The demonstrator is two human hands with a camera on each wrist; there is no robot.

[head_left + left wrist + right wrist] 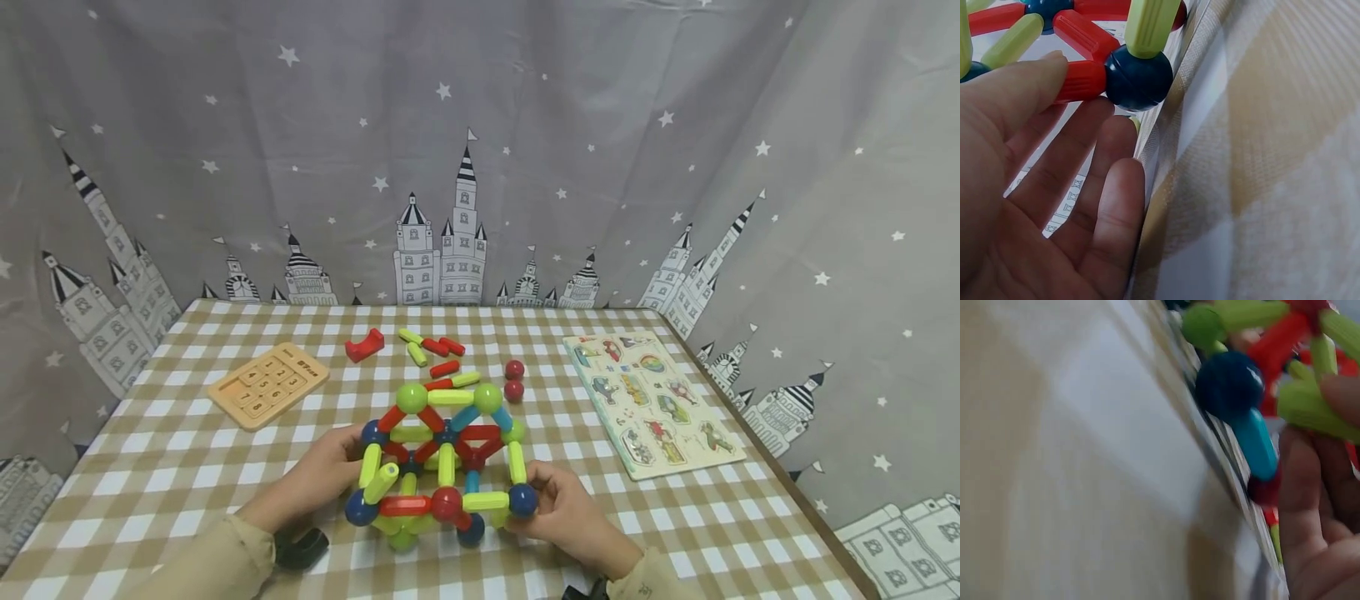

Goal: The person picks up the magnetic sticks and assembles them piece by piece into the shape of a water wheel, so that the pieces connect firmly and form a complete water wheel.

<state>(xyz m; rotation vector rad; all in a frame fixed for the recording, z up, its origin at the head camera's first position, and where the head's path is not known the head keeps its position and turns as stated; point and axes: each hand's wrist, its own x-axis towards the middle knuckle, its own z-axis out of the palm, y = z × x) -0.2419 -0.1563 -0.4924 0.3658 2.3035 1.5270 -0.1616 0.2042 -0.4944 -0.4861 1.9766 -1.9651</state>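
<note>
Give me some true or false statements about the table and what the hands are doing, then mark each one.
1. Both hands are at the rod-and-ball structure. True: left hand, right hand.
2. The picture puzzle lies on the left. False: it lies on the right.
3. Two red balls lie behind the structure. True.
4. The number board is stacked on the puzzle. False: it lies apart, on the left.

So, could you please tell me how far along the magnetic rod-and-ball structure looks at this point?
Much looks built: the rod-and-ball structure stands as a closed frame with two green balls on top. In hand: the left hand and right hand steady its sides, the left fingers touching a red rod. Possibly left: loose rods and two red balls lie unused behind it.
</note>
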